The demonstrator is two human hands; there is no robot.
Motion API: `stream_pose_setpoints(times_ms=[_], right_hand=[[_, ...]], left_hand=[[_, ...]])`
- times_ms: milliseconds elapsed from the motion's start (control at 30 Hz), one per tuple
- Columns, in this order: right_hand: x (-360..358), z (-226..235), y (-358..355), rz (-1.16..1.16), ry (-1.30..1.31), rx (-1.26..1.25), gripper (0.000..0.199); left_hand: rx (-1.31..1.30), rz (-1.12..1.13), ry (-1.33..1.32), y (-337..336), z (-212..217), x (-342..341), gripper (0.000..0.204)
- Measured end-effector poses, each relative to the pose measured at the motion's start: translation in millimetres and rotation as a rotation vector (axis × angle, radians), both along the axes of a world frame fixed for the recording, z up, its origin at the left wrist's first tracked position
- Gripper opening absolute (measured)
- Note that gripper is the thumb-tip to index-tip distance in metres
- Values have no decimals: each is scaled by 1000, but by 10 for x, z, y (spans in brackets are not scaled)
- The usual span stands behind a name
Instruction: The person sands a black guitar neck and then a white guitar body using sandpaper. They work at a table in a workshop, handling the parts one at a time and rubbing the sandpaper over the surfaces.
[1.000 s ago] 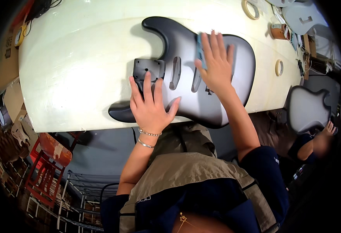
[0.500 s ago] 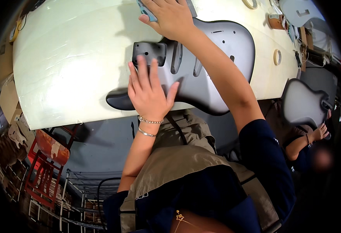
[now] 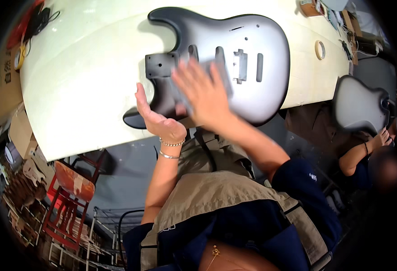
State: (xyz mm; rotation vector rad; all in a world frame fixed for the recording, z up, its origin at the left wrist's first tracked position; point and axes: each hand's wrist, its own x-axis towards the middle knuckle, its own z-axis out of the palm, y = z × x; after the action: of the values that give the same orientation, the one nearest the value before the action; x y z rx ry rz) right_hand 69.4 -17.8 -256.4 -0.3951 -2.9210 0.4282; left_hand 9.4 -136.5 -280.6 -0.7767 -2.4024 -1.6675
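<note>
A guitar body [image 3: 270, 58], silver-grey in the middle and fading to black at its edges, lies flat on the table. My right hand [image 3: 203, 92] is over its middle, blurred by motion, with a flat grey sheet [image 3: 225, 81] beneath the fingers. The sheet covers part of the pickup slots. Its exact kind is not clear. Beside the lower horn, my left hand [image 3: 158, 119] is turned on edge, fingers stretched out and holding nothing. The neck pocket [image 3: 160, 65] lies just beyond its fingertips.
The pale, plastic-covered table [image 3: 81, 90] has a tape roll [image 3: 320, 50] towards its right end. At the right, another person holds a similar guitar body [image 3: 359, 104]. A red chair [image 3: 70, 194] and a wire rack [image 3: 103, 226] stand on the lower left.
My right hand has come back towards me with the sheet, from the far edge onto the body's middle. My left hand has lifted and turned from palm-down to on edge. The far horn is now uncovered.
</note>
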Motion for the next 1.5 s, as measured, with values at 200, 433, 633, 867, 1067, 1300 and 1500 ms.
stream_pose_setpoints(times_ms=[200,433,633,867,1067,1300,1500], right_hand=[[-491,-183,966,-255,173,244,73],[-195,-282,1757,-330,0,141,69],[-260,-190,1522,-423,-131,389,71],[188,-427,2217,-468,116,326,71],[-331,-306,1246,-263,104,225,72],[189,-438,2317,-527,125,402,70],[-433,-263,1021,-142,221,137,67]], left_hand=[[-62,23,78,127,60,-3,74],[-675,85,269,148,104,10,61],[-768,65,348,171,99,-4,52],[-776,57,346,153,99,-18,50],[-779,74,350,171,93,-20,48],[-776,83,353,207,112,-7,47],[-799,75,366,184,94,-33,48]])
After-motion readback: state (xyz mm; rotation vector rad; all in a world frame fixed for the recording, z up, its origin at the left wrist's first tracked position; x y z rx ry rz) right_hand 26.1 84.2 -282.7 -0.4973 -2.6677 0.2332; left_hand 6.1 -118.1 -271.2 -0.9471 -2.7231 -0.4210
